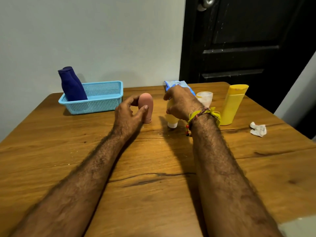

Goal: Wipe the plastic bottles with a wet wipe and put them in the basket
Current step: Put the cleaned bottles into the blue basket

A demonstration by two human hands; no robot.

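The left hand (127, 111) curls round a pink bottle (146, 107) that stands cap-down on the wooden table (68, 151): the thumb lies against the bottle's near side and the fingers wrap behind it, partly hidden, so how firmly it grips cannot be told. The right hand (181, 101) reaches forward over a pale yellow bottle (171, 117), which also stands on its white cap; the fingers bend downward and toward a blue wet-wipe packet (177, 84) lying just behind. Whether the fingertips pinch anything from the packet is not visible (the back of the hand covers them). A yellow and beaded thread band (203, 115) circles the right wrist.

Just right of that hand stands a small translucent bottle (205, 98), and beyond it a taller yellow bottle (233, 105) with a slanted cap, upright. Further right, well apart from the bottles, a crumpled white wipe (258, 129) lies on the table.

To the left, near the table's far edge, sits a light blue mesh basket (102, 100). Two dark blue bottles (71, 84) lean together inside its left end, tops up against the wall. Behind the right side of the table is a dark door (248, 40).
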